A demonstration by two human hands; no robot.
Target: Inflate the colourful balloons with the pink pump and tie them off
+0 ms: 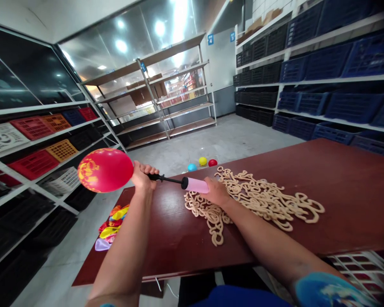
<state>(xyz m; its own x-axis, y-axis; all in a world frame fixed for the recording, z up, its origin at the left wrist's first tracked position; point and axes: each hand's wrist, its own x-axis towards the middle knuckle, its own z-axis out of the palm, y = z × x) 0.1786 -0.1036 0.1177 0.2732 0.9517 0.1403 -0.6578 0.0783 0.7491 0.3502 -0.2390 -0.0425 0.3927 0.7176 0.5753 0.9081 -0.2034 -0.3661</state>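
Observation:
A red balloon (106, 170) with yellow print, blown up, sticks out to the left of my left hand (143, 176). My left fingers are closed round its neck and the black end of a balloon pump (196, 184). From there the pump's black rod runs right to its pink barrel, which my right hand (216, 192) grips. How the balloon's mouth sits on the pump is hidden by my left hand. Under and beyond my right hand lies a pile of curly beige pieces (259, 196). Uninflated balloons (110, 228) in several colours lie at the table's left edge.
The reddish-brown table (173, 238) spans the front. Blue (192, 167), yellow (202, 161) and red balloons (213, 163) show past its far edge. Shelves with crates (35, 128) stand left, blue crates (316, 102) right, and a rack (166, 115) at the back.

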